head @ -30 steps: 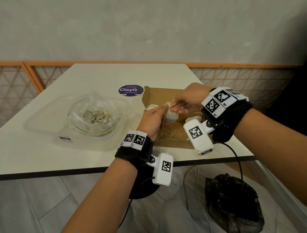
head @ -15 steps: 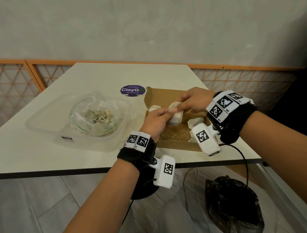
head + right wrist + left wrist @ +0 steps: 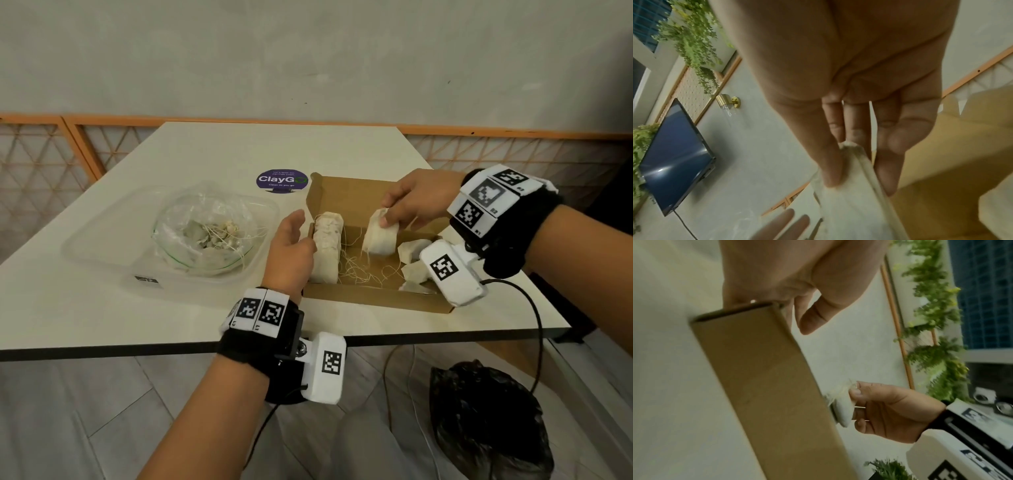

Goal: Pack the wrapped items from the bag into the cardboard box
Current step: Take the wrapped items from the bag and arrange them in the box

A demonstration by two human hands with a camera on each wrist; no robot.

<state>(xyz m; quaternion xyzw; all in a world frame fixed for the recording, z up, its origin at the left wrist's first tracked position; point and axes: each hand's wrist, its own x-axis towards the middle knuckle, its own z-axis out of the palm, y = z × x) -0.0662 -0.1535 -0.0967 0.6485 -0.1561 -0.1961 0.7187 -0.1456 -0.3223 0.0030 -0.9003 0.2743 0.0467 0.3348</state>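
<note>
Hands parting over the cardboard box (image 3: 376,298), one wrapped item going down.

The two hands, pinching one wrapped item together half a second ago, are now separating: the right hand (image 3: 416,202) alone is grasping the wrapped item (image 3: 380,236) by its top edge between thumb and fingertips, lowering it upright into the middle of the box. The left hand (image 3: 291,246) is resting against the box's left wall, fingers relaxed beside a standing row of packed items (image 3: 327,248); whether they are gripping the wall I cannot tell. More items are lying at the right end among loose strings. Left of the box, the bag (image 3: 205,236) in its clear tray (image 3: 102,253) is still holding several, so packing is likely continuing.
</note>
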